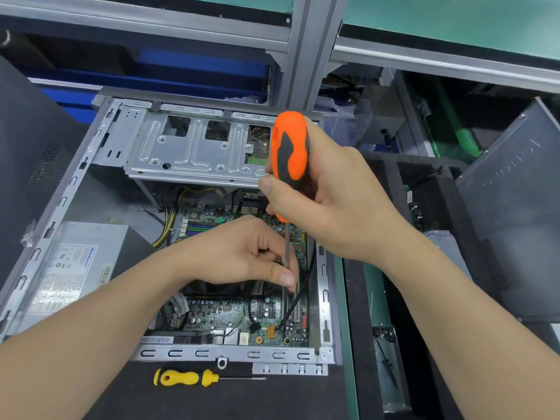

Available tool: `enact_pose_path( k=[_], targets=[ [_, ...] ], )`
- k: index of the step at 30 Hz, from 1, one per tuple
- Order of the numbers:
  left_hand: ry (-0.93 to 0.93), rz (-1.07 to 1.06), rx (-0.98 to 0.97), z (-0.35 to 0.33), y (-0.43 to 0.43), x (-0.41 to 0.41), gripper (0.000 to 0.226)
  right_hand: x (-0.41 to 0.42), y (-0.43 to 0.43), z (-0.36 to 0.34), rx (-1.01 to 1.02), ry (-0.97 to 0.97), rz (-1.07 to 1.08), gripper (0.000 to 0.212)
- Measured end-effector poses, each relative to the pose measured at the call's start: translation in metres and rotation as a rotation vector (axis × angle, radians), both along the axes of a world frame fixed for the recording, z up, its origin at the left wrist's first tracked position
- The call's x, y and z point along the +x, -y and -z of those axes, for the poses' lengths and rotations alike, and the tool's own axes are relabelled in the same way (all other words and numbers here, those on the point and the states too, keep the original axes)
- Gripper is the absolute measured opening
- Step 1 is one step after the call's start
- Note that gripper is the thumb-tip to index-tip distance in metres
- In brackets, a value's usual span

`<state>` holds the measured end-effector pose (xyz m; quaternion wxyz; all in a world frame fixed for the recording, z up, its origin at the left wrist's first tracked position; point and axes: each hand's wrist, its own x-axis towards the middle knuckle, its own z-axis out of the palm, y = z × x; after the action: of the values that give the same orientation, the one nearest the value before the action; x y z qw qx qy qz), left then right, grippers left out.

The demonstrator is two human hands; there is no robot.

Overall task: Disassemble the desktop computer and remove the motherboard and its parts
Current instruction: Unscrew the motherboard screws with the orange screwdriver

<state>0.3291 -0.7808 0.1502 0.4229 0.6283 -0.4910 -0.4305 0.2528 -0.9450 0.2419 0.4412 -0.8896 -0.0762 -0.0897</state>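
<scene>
Hands are both working on one tool above the opened desktop case [230, 354], which is lying on its side on a dark mat [212, 401]. The right hand [339, 201] is wrapping its fingers and thumb round the handle of an orange screwdriver [289, 153], holding it nearly upright at about one o'clock from the middle of the case. The shaft [286, 247] is running down from the handle into the case. The left hand [239, 253] is pinching it low down between thumb and curled fingers. The tip is hiding behind that thumb, so what it is touching cannot be told.

The motherboard [224, 313] is sitting flat on the floor of the case, showing under and around both hands, from the centre out to the five o'clock corner. A black cable [303, 286] is trailing along its three o'clock edge. A grey power supply [75, 262] is filling the nine o'clock side, and a bare metal drive cage [188, 147] is spanning the twelve o'clock end. A yellow screwdriver [185, 378] is lying on the mat at six o'clock, just outside the case rim, its tip pointing toward three o'clock.
</scene>
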Motion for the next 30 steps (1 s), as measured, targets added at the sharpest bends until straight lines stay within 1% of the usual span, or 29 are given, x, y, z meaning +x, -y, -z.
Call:
enact_pose_path(
  k=[7, 23, 26, 30],
  targets=[
    [0.003, 0.011, -0.005, 0.0, 0.002, -0.003, 0.012, -0.002, -0.002, 0.0, -0.046, 0.015, 0.015, 0.025],
    [0.009, 0.019, 0.017, -0.006, 0.0, -0.003, 0.005, -0.004, -0.003, 0.001, -0.034, 0.007, 0.004, 0.024],
    [0.018, 0.032, 0.01, -0.007, 0.0, -0.004, 0.006, -0.006, 0.0, -0.002, 0.005, -0.004, -0.066, 0.025],
    [-0.024, 0.078, 0.029, -0.005, -0.001, -0.004, 0.009, -0.011, 0.008, -0.012, 0.045, -0.079, -0.25, 0.023]
  ],
)
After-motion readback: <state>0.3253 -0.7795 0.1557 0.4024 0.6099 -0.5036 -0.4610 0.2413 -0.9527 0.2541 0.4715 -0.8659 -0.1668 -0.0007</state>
